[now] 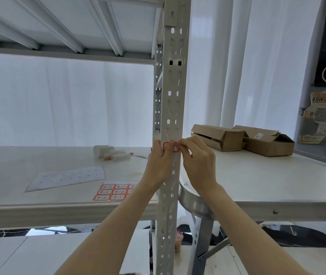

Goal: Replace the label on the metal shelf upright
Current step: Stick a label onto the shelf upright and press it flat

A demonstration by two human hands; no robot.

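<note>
A white perforated metal upright (173,100) runs top to bottom through the middle of the view. A small red-bordered white label (167,148) sits on its front face at shelf height. My left hand (159,163) wraps the upright's left side with the thumb on the label. My right hand (196,157) comes from the right, its fingertips pinched at the label's right edge. Fingers hide much of the label. A sheet of red-bordered labels (113,192) marked 4-1 and 4-2 lies on the shelf board (19,175) to the lower left.
A stripped label backing sheet (69,177) lies left of the sticker sheet. White rolled items and a red-tipped marker (111,153) lie farther back. Two open cardboard boxes (243,139) sit on the table (277,185) to the right. An upper shelf (65,50) is overhead.
</note>
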